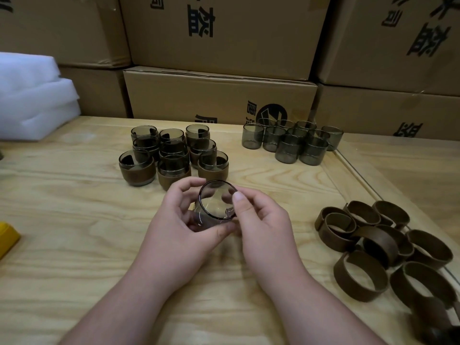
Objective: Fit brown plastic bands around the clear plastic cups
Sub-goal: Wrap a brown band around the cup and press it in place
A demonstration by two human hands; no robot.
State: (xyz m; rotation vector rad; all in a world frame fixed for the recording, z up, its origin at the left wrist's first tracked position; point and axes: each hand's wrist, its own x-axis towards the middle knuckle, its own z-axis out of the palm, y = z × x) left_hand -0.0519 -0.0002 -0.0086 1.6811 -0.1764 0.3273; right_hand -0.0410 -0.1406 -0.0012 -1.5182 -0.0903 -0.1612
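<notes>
From the head camera, both hands hold one clear cup [216, 205] above the wooden counter [74, 220], its mouth tilted toward the camera. The left hand [184, 220] curls round its side and base; the right hand [258, 220] pinches the rim with its thumb. Banded cups [171, 155] cluster just behind, bare cups [291, 140] stand farther right, and loose brown bands [378, 247] lie heaped on the right — all before stacked cardboard boxes [219, 95].
</notes>
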